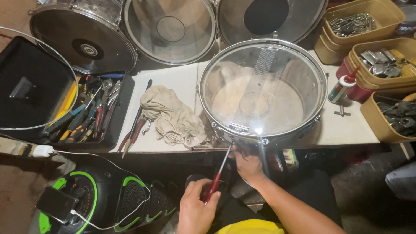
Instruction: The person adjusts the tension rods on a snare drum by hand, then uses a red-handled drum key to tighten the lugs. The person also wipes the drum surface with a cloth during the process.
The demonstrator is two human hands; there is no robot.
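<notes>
Nearest, the left hand (196, 212) closes its grip on a red-handled screwdriver (218, 176), tip up at the near rim of the snare drum (263, 89). Beside it, the right hand (248, 164) presses under that rim; how far its grip has closed, I cannot tell. Tan bins (376, 15) hold metal hardware, and a black tray (116, 117) holds tools. On the white surface (177, 80) lies a crumpled rag (174, 116); drum shells lean behind.

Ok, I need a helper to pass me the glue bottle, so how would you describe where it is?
Start at the snare drum on the white table. Just right of its rim, the glue bottle lies tilted against a red tub. It is the only white bottle with a red nozzle, beside tan bins of metal parts.
</notes>
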